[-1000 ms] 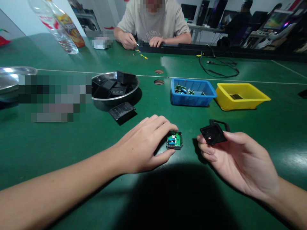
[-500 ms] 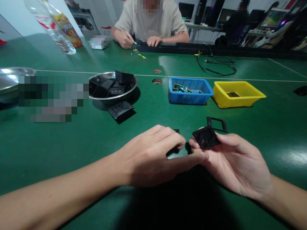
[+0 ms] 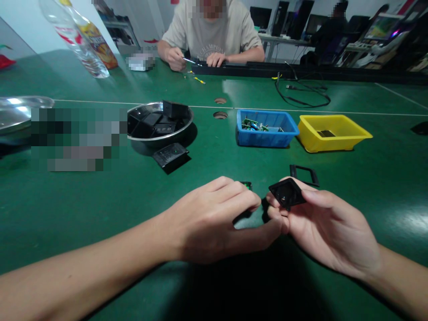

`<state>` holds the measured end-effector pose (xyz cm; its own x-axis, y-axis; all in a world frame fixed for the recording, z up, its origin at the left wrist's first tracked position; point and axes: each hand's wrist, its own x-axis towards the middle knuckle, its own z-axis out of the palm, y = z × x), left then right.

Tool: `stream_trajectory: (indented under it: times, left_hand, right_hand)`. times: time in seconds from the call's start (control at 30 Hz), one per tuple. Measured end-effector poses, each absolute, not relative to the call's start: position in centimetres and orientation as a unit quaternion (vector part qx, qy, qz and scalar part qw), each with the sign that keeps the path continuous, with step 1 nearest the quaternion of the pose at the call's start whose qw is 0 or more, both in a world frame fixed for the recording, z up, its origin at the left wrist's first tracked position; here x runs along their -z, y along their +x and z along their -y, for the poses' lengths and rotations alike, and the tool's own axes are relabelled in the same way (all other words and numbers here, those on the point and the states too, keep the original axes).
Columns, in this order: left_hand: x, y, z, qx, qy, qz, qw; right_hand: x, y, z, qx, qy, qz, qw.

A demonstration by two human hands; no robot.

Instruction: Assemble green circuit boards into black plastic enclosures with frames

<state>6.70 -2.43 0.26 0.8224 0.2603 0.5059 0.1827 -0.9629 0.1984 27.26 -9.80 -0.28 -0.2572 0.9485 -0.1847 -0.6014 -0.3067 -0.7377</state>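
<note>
My right hand [image 3: 331,227] grips a small black square plastic cover [image 3: 286,193] between thumb and fingers, its hollow inner side facing me. Beside it, my left hand [image 3: 214,218] hovers palm down, fingers curled and the thumb stretched apart toward my right fingertips. I see nothing held between that thumb and index finger; the other left fingertips are hidden. Just past the left knuckles, part of a green circuit board [image 3: 247,185] with a dark edge shows. A black rectangular frame [image 3: 305,174] lies on the table behind my right hand.
A blue bin [image 3: 267,136] holds circuit boards; a yellow bin [image 3: 334,138] has a dark piece inside. Left of them, a metal bowl [image 3: 160,135] contains black cases, with another black case [image 3: 171,156] in front. Across the table [image 3: 133,249], a person [image 3: 210,40] works on a long black bar.
My left thumb has drawn back slightly from below the black cover. The cover has tilted a little in my right hand. Across the table, the person's tool hand has shifted.
</note>
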Motion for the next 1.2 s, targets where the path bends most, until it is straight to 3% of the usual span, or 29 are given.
stream_trajectory:
  times: [0.4, 0.97, 1.2]
  left_hand:
    - [-0.5, 4.9, 1.9, -0.274, 0.959, -0.072, 0.023]
    - [0.1, 4.9, 1.9, -0.3, 0.946, -0.059, 0.106]
    - [0.1, 4.8, 2.0, -0.279, 0.95, -0.074, 0.117]
  right_hand:
    - [-0.2, 27.2, 10.5, -0.714, -0.346, 0.352, 0.496]
    - [0.0, 27.2, 12.2, -0.485, -0.382, 0.637, 0.462]
    - [0.1, 27.1, 12.6, -0.461, -0.38, 0.655, 0.463]
